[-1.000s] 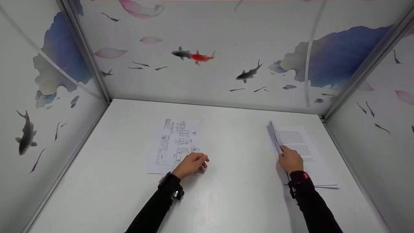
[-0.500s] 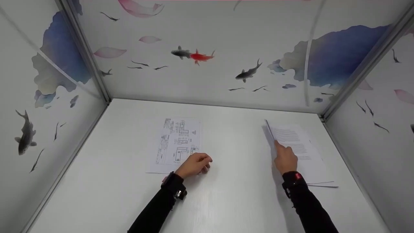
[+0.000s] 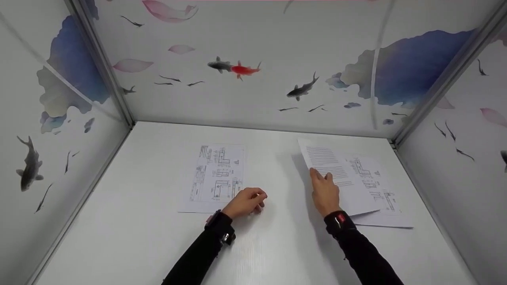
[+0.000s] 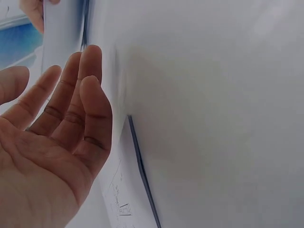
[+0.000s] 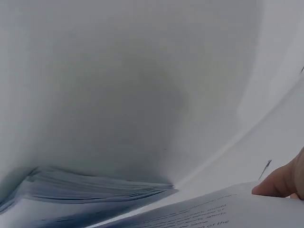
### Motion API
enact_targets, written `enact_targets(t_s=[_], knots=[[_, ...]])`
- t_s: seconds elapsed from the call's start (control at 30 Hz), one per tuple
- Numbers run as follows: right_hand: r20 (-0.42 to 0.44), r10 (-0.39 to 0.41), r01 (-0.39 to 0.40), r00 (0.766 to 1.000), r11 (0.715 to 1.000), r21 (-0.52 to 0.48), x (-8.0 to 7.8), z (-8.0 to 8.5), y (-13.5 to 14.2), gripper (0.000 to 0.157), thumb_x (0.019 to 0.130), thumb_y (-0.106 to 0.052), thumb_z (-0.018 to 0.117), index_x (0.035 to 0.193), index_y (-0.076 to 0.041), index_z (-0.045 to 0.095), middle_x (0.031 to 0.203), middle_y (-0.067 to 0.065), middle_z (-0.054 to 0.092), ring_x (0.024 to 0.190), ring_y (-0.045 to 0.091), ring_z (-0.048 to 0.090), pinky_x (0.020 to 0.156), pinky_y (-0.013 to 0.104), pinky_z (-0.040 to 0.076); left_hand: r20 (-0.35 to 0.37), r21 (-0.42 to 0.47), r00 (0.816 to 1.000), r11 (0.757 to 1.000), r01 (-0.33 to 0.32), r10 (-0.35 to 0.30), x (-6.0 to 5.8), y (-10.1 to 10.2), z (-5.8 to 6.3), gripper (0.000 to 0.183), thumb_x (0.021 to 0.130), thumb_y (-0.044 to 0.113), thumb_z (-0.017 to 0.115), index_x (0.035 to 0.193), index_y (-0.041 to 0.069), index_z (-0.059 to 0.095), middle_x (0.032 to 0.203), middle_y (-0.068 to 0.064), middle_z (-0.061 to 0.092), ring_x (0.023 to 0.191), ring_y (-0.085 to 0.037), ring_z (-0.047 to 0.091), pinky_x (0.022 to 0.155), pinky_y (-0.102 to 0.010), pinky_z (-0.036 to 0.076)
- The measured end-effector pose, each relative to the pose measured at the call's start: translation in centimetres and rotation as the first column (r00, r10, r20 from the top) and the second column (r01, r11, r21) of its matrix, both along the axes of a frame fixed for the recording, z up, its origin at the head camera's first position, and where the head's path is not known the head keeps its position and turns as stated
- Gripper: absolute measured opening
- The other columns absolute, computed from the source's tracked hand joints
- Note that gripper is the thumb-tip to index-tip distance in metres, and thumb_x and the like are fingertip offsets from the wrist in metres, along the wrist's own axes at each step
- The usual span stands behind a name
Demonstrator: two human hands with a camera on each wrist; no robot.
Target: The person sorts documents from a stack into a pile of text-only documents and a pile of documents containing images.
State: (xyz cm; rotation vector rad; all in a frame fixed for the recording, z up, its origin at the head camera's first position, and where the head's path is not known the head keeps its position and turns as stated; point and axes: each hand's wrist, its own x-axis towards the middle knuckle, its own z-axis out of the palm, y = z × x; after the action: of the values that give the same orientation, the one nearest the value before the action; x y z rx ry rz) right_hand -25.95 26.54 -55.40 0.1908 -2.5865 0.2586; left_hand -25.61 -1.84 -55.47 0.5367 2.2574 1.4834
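In the head view my right hand pinches the left edge of a sheet of paper printed with lines of text, tilted and lifted off the pile below. That pile lies at the right with a technical drawing facing up; the raised sheet covers its left part. My left hand holds nothing, its fingers loosely bent, beside the lower right corner of another drawing sheet. The left wrist view shows this hand palm up. A fingertip on the text sheet appears in the right wrist view.
The white tabletop is enclosed by a back wall and side walls printed with fish and petals. Layered paper edges show at lower left in the right wrist view.
My right hand has moved left with the text sheet, drawing it off the right pile and uncovering the technical drawing beneath. My left hand has shifted slightly right.
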Motion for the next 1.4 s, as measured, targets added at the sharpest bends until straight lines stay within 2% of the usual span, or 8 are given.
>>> enact_targets(t_s=[0.23, 0.5, 0.7, 0.87, 1.0, 1.13, 1.3, 1.4], knots=[[-0.018, 0.063, -0.062, 0.998, 0.998, 0.015, 0.5, 0.3, -3.5, 0.051, 0.084, 0.009, 0.063, 0.132, -0.007, 0.059, 0.125, 0.011, 0.067, 0.079, 0.031, 0.049, 0.046, 0.042, 0.046, 0.009, 0.008, 1.0, 1.0, 0.003, -0.003, -0.6, 1.5, 0.5, 0.038, 0.104, 0.031, 0.047, 0.131, 0.006, 0.056, 0.094, -0.018, 0.072, 0.082, -0.033, 0.071, 0.057, -0.029, 0.049], [-0.054, 0.117, -0.113, 0.992, 0.991, 0.064, 1.5, 0.6, -7.9, 0.06, 0.079, 0.009, 0.068, 0.134, -0.012, 0.059, 0.128, 0.003, 0.067, 0.082, 0.028, 0.051, 0.046, 0.039, 0.047, 0.12, 0.153, 0.987, 0.98, -0.125, 0.107, -1.3, 3.9, 1.4, 0.053, 0.106, 0.038, 0.04, 0.147, 0.006, 0.038, 0.11, -0.019, 0.069, 0.097, -0.032, 0.07, 0.069, -0.035, 0.054], [-0.148, 0.191, -0.173, 0.97, 0.977, 0.125, 1.7, 0.5, -10.1, 0.053, 0.077, 0.006, 0.071, 0.128, -0.01, 0.065, 0.125, 0.002, 0.068, 0.079, 0.022, 0.049, 0.04, 0.034, 0.044, 0.218, 0.356, 0.943, 0.879, -0.317, 0.252, -1.7, 5.6, 2.5, 0.04, 0.108, 0.034, 0.032, 0.133, 0.005, 0.045, 0.114, -0.015, 0.065, 0.093, -0.023, 0.068, 0.076, -0.037, 0.056], [-0.145, 0.228, -0.212, 0.963, 0.97, 0.116, 1.6, 0.4, -10.5, 0.053, 0.076, 0.005, 0.073, 0.127, -0.008, 0.066, 0.126, 0.002, 0.068, 0.082, 0.02, 0.05, 0.042, 0.034, 0.046, 0.249, 0.393, 0.891, 0.802, -0.45, 0.379, -1.9, 6.2, 3.4, 0.034, 0.108, 0.022, 0.031, 0.132, 0.003, 0.048, 0.11, -0.015, 0.065, 0.084, -0.016, 0.067, 0.068, -0.03, 0.056], [-0.108, 0.278, -0.276, 0.954, 0.96, 0.036, 1.4, 0.4, -10.4, 0.044, 0.085, -0.008, 0.072, 0.128, -0.011, 0.066, 0.126, 0.003, 0.068, 0.086, 0.02, 0.055, 0.051, 0.035, 0.052, 0.24, 0.409, 0.873, 0.771, -0.488, 0.425, -1.7, 5.7, 3.6, 0.035, 0.108, 0.016, 0.029, 0.134, -0.001, 0.046, 0.113, -0.021, 0.063, 0.082, -0.015, 0.063, 0.063, -0.027, 0.053], [-0.04, 0.282, -0.285, 0.959, 0.946, -0.155, 0.7, 0.7, -9.2, 0.035, 0.096, -0.025, 0.063, 0.127, -0.011, 0.066, 0.124, 0.006, 0.069, 0.096, 0.026, 0.062, 0.075, 0.04, 0.054, 0.216, 0.434, 0.856, 0.739, -0.515, 0.469, -1.9, 5.1, 3.1, 0.035, 0.107, 0.014, 0.029, 0.134, -0.001, 0.045, 0.116, -0.022, 0.063, 0.087, -0.018, 0.064, 0.065, -0.029, 0.053], [0.084, 0.171, -0.124, 0.982, 0.908, -0.4, -0.5, 1.1, -6.0, 0.041, 0.093, -0.017, 0.065, 0.13, -0.001, 0.061, 0.128, 0.017, 0.065, 0.116, 0.037, 0.058, 0.1, 0.048, 0.044, 0.171, 0.42, 0.844, 0.737, -0.529, 0.508, -2.4, 4.0, 2.4, 0.035, 0.106, 0.014, 0.031, 0.135, 0.004, 0.048, 0.116, -0.016, 0.065, 0.093, -0.02, 0.065, 0.073, -0.029, 0.051], [0.211, 0.118, 0.007, 0.97, 0.859, -0.512, -1.3, 1.3, -4.2, 0.051, 0.091, -0.016, 0.063, 0.137, 0.004, 0.052, 0.138, 0.024, 0.054, 0.13, 0.041, 0.048, 0.111, 0.05, 0.034, 0.148, 0.399, 0.836, 0.741, -0.539, 0.528, -2.7, 3.1, 2.3, 0.036, 0.107, 0.014, 0.031, 0.137, 0.006, 0.047, 0.123, -0.014, 0.062, 0.103, -0.021, 0.06, 0.086, -0.032, 0.047]])
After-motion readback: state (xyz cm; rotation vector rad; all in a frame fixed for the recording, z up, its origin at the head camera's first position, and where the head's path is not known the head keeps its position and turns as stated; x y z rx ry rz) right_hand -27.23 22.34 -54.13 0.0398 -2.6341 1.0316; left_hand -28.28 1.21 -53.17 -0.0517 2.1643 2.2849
